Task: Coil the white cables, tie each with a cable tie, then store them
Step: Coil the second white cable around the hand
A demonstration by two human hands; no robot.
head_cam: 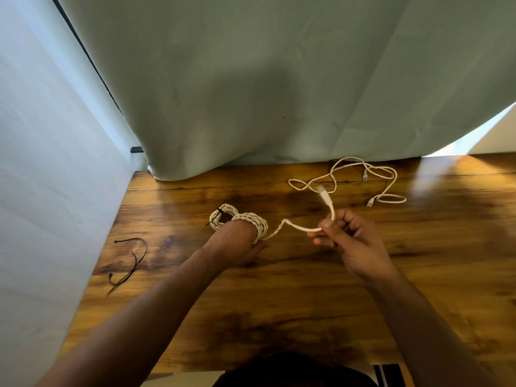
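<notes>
A braided white cable point(252, 222) is wound in several turns round my left hand point(237, 244), which hovers low over the wooden table point(279, 289); its fingers are hidden under the turns. The cable's free end runs right to my right hand point(349, 236), which pinches it just below the plug point(324, 194). Behind my left hand lies a coiled white cable point(220, 216) bound with a black tie. A thin white cable point(363, 174) lies loose at the back right.
Several loose black cable ties point(131, 261) lie near the table's left edge. A pale cloth backdrop point(251, 93) hangs down onto the table's far edge. A white sheet point(42, 191) closes off the left side.
</notes>
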